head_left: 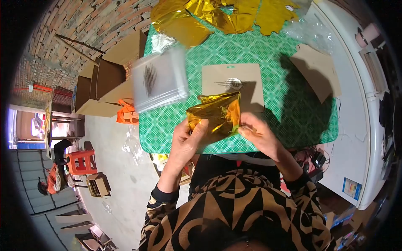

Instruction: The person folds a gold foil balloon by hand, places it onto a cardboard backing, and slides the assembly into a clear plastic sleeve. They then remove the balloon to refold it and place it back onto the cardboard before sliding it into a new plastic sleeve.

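Between my two hands is a folded piece of shiny gold foil, held above the near edge of the green table. My left hand grips its left side, thumb lying over the front. At its lower right corner, the fingers of my right hand pinch the foil's edge. Just beyond the foil lies a flat brown card with a hang hole and printed lines, partly covered by the foil and shadow. To the left sits a stack of clear plastic bags with dark printing.
More gold foil sheets lie at the table's far end. Another brown card and crumpled clear plastic are at the right. Cardboard boxes stand left, a white appliance right, an orange stool farther left.
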`<state>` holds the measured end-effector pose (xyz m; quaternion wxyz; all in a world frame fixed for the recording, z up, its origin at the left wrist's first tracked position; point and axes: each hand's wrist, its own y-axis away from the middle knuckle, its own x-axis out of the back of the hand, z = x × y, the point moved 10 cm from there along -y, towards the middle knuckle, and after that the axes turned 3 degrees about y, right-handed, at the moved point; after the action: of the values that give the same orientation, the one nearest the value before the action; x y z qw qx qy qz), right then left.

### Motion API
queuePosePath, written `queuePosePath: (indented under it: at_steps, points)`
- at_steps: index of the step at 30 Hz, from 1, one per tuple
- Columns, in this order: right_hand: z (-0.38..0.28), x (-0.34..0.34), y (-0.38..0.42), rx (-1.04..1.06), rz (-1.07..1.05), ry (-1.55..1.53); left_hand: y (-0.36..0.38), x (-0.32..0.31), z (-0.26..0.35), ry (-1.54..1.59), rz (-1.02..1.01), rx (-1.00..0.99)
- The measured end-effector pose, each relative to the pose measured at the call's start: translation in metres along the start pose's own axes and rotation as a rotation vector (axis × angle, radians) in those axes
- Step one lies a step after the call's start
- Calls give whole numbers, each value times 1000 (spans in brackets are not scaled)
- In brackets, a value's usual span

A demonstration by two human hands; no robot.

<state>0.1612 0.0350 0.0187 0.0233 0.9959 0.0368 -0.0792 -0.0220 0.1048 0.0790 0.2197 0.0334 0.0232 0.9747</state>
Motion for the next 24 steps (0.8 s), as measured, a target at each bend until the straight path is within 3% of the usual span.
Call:
queuePosePath:
  at_steps: [1, 2, 5, 8, 9, 13, 16, 20, 24]
  points:
    - [-4, 4, 0, 72, 50, 9, -1, -3, 7, -28, 5, -48]
    - [-13, 13, -1, 215, 130, 265, -2, -5, 15, -57, 9, -96]
    - [-59, 25, 6, 373, 306, 416, 2, -12, 34, -519, -35, -236]
    - [-98, 24, 21, 587, 389, 698, 22, -48, 81, -878, -92, -800]
    - [-95, 28, 23, 567, 373, 742, 28, -57, 72, -922, -67, -878]
    - [-49, 53, 30, 387, 385, 529, 48, -89, 26, -1024, -195, -865]
    - [-28, 56, 46, 237, 315, 696, 61, -102, -11, -1051, -256, -841]
    - [-40, 41, 58, 448, 280, 993, 70, -115, -32, -1095, -225, -894]
    - [-33, 44, 65, 443, 244, 1014, 68, -121, -32, -1071, -203, -902]
